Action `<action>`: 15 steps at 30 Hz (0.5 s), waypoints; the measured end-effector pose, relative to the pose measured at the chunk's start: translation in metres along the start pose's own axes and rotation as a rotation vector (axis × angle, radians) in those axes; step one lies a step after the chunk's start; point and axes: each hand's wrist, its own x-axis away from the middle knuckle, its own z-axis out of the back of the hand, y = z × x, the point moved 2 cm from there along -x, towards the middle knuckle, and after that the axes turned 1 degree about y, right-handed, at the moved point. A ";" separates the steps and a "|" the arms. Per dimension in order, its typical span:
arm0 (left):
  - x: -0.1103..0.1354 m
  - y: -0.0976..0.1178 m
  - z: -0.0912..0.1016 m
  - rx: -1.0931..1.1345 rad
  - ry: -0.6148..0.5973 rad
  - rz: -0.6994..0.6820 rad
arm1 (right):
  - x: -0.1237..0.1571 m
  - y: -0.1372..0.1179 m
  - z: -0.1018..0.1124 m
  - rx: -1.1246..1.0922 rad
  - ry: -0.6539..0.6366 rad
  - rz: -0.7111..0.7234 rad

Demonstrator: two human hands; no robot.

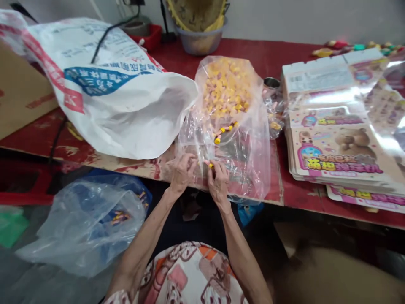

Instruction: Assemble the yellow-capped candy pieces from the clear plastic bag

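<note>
My right hand pinches a small pink-and-yellow plastic piece at the table's front edge. Close on its left, my left hand has its fingers curled together; whether anything is between them is hidden. Both hands are over the lower part of a clear plastic bag lying flat. Many similar yellow-and-pink pieces fill the far part of that bag. Several loose ones lie in a short row just beyond my hands.
A large white woven sack lies open at the left. Printed packaging sheets are stacked at the right, beside a metal cup. A basin stands at the back. Below the table at left hangs another clear bag with some pieces.
</note>
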 end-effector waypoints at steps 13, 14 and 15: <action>-0.013 -0.006 0.003 -0.093 -0.030 -0.057 | -0.004 -0.004 0.001 0.007 -0.017 -0.023; -0.014 -0.005 0.002 -0.104 -0.067 -0.080 | -0.004 -0.003 0.001 0.010 -0.018 -0.024; -0.015 -0.003 0.002 -0.113 -0.098 -0.094 | -0.004 -0.002 0.000 0.011 -0.018 -0.024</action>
